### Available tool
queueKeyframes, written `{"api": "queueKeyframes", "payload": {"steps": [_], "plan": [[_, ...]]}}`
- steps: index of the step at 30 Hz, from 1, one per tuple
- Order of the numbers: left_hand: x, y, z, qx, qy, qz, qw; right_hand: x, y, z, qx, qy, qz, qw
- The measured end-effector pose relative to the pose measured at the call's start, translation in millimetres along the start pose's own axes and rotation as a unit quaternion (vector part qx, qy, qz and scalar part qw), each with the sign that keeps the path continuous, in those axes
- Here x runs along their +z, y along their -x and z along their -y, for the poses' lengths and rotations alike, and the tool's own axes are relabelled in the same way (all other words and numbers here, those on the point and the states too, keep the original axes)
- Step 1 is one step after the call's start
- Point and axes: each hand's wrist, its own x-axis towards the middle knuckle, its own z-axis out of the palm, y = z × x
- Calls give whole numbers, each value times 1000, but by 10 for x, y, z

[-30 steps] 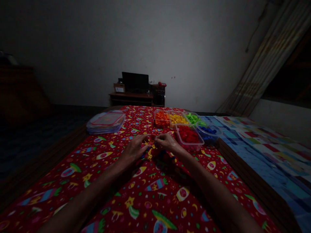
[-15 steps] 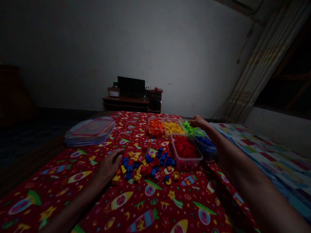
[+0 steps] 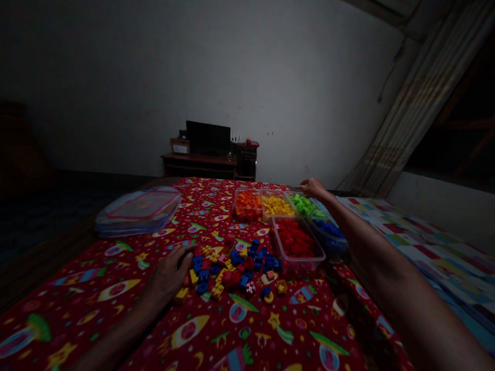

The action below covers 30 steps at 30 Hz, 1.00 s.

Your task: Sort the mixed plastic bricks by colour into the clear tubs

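while left hand (image 3: 170,271) sits beside mixed bricks (image 3: 229,279), fingers loosely parted, right hand (image 3: 313,187) is near green bricks (image 3: 303,205), grip unclear.

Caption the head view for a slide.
Right hand near green bricks, left hand beside mixed loose bricks on patterned red cloth.

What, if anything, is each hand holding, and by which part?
Left hand, beside the loose bricks: nothing visible. Right hand, near the green bricks: cannot be told.
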Motion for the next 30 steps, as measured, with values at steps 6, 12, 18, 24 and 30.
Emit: {"api": "queueKeyframes", "payload": {"steps": [6, 12, 18, 24, 30], "plan": [[8, 3, -38, -16, -2, 11, 1000, -30, 612, 399, -103, -189, 35, 976], [-34, 21, -128, -22, 5, 30, 999, 336, 1464, 863, -219, -257, 140, 931], [-38, 4, -101, -5, 29, 57, 998, 624, 1796, 1171, -230, -167, 104, 953], [-32, -14, -106, 13, 79, 71, 994, 1059, 1831, 1267, -290, -133, 82, 944], [-35, -54, -117, 59, 111, 128, 984, 1120, 1734, 1168, -285, -113, 103, 946]]}}
